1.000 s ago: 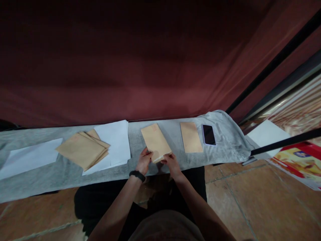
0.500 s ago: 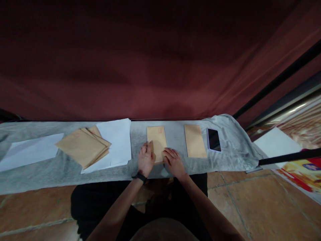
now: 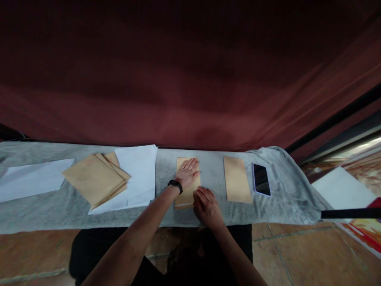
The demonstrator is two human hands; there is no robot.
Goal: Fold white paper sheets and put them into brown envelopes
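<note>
A brown paper envelope (image 3: 183,198) lies in front of me on the grey cloth, a thin pale strip showing across its near end. My left hand (image 3: 186,173), with a black band at the wrist, rests flat on its upper half, fingers stretched out. At the envelope's lower right edge is my right hand (image 3: 207,207), its fingers curled in. Whether anything is pinched inside that hand is hidden. To the right, a second brown envelope (image 3: 237,179) lies flat and untouched.
Several brown envelopes (image 3: 93,176) are fanned out at left, partly over a stack of white paper (image 3: 139,174). Farther left lies a white sheet (image 3: 32,178). A phone (image 3: 262,179) sits at right. A dark red curtain (image 3: 178,99) hangs behind the grey cloth (image 3: 208,159).
My left hand has moved from the envelope's left edge onto its upper face and flattened. The right hand's fingers have curled in near the right edge. The view has shifted slightly.
</note>
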